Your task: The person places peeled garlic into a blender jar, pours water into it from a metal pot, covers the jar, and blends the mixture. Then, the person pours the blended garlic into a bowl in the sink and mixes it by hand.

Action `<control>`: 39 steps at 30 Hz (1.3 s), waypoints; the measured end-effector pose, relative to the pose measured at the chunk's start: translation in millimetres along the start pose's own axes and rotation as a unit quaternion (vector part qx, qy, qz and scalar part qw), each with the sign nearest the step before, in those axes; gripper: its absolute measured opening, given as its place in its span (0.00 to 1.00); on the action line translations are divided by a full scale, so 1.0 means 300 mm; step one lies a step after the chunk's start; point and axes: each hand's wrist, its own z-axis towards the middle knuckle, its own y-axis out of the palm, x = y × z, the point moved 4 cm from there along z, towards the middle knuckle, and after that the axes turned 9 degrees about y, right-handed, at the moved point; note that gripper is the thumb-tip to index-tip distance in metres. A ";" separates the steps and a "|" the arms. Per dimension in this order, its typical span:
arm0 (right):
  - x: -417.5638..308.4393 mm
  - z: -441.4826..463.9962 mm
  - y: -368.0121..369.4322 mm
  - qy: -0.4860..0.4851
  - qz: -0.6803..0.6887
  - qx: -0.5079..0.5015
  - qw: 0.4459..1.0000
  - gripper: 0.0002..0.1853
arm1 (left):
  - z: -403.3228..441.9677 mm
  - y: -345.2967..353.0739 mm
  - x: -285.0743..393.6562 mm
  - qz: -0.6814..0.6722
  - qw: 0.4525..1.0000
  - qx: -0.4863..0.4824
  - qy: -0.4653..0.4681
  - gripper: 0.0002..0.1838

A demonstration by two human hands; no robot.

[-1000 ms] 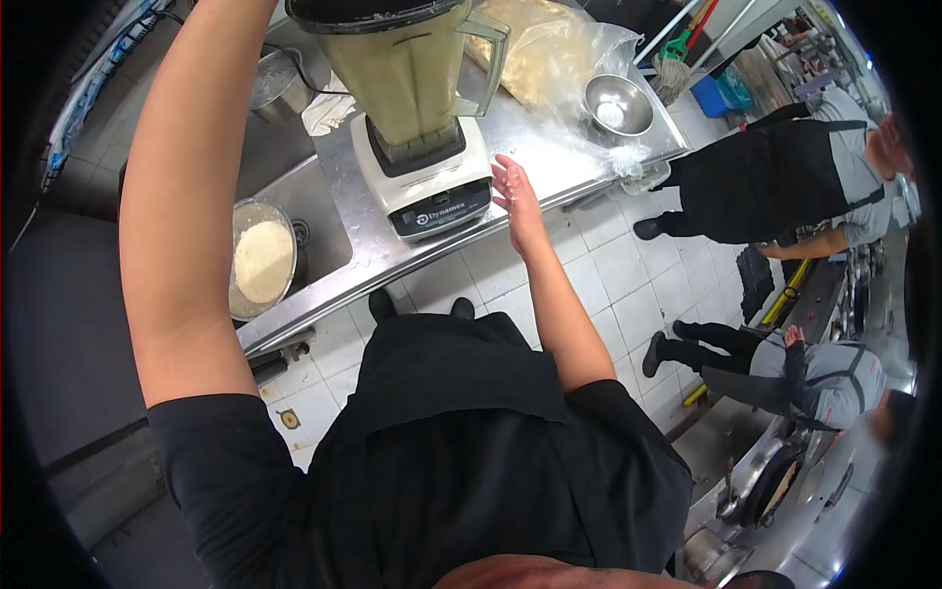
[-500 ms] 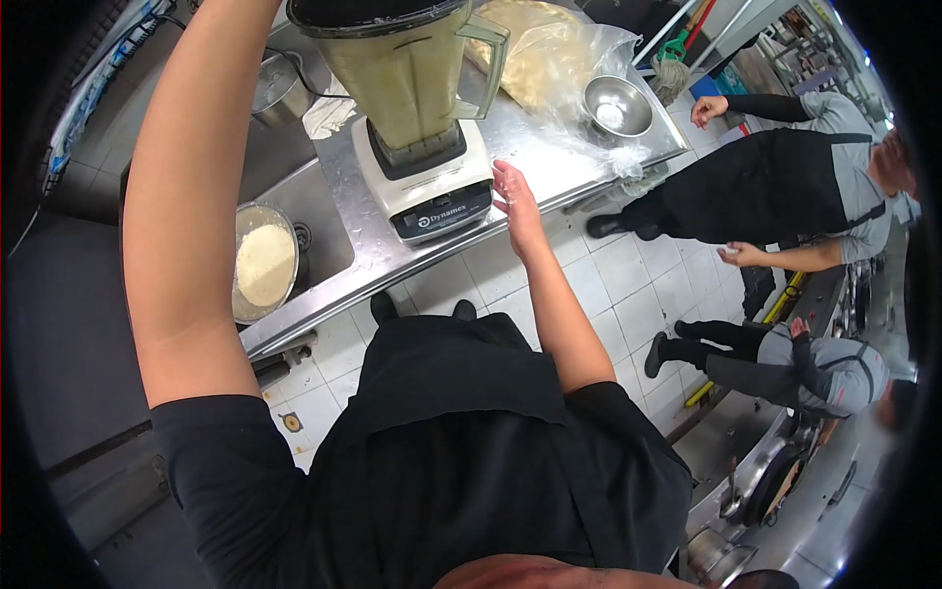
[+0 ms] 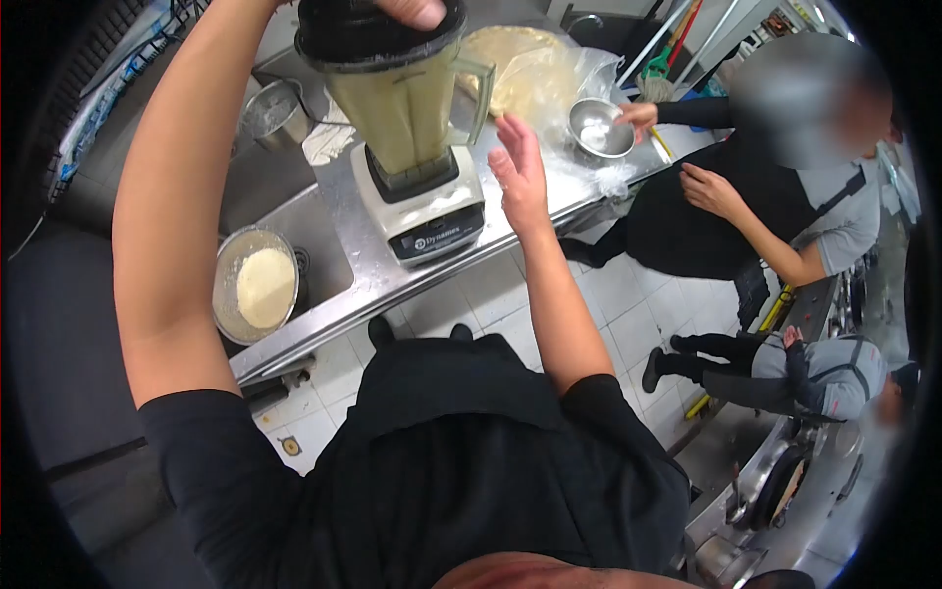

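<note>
A blender with a white Dynamex base (image 3: 422,216) stands on the metal counter, its clear jug (image 3: 392,118) holding a pale greenish-yellow mixture. Part of my left hand (image 3: 412,12) lies over the black lid (image 3: 378,41); most of it is beyond the top edge, so its grip is hidden. To the right of the base, below the jug's handle, my right hand (image 3: 522,177) is raised and open, holding nothing, with pale residue on its fingers.
A bowl of pale food (image 3: 265,287) sits in the sink at left, near a metal container (image 3: 277,113). Behind the blender lies a plastic bag of pale pieces (image 3: 525,74). A co-worker's hand (image 3: 638,118) touches a metal bowl (image 3: 601,128); another person stands farther right.
My right hand has risen away from the blender base. A fingertip of my left hand now shows over the lid. The nearer co-worker has come closer and reached to the metal bowl.
</note>
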 end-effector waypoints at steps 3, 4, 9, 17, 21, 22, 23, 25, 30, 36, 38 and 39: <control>-0.181 0.091 0.068 -0.051 -0.037 -0.016 0.998 0.40 | -0.011 -0.001 0.000 -0.020 0.998 -0.042 -0.042 0.51; -0.204 0.117 0.093 -0.067 -0.050 -0.020 0.996 0.40 | -0.010 0.002 -0.003 -0.020 0.999 -0.020 -0.032 0.49; -0.211 0.142 0.170 -0.028 0.028 -0.078 0.996 0.37 | -0.112 -0.136 0.028 -0.105 0.971 0.215 -0.010 0.43; 0.183 -0.047 -0.029 0.055 -0.181 0.030 0.982 0.32 | -0.700 0.201 -0.370 -0.496 0.680 0.533 0.085 0.41; 0.343 -0.227 -0.033 0.212 -0.116 0.033 0.970 0.30 | -0.865 0.863 -0.543 -0.691 0.330 0.632 -0.119 0.35; 0.365 -0.254 -0.019 0.192 -0.142 0.052 0.970 0.29 | -0.852 0.992 -0.498 -0.738 0.246 0.603 -0.179 0.35; 0.384 -0.268 -0.008 0.175 -0.169 0.069 0.968 0.29 | -0.838 1.108 -0.448 -0.782 0.228 0.541 -0.210 0.36; 0.383 -0.259 0.000 0.178 -0.135 0.074 0.972 0.28 | -0.823 1.317 -0.414 -0.827 0.156 0.476 -0.254 0.36; 0.381 -0.242 -0.004 0.203 -0.045 0.059 0.976 0.24 | -0.698 1.407 -0.412 -0.864 0.181 0.396 -0.254 0.34; 0.383 -0.245 0.003 0.216 -0.025 0.076 0.973 0.24 | -0.662 1.326 -0.485 -0.852 0.231 0.399 -0.249 0.30; 0.401 -0.245 -0.002 0.207 -0.026 0.077 0.975 0.23 | -0.677 1.214 -0.542 -0.760 0.294 0.528 -0.240 0.28; 0.407 -0.244 -0.003 0.200 -0.029 0.072 0.977 0.23 | -0.687 1.135 -0.585 -0.714 0.328 0.576 -0.227 0.27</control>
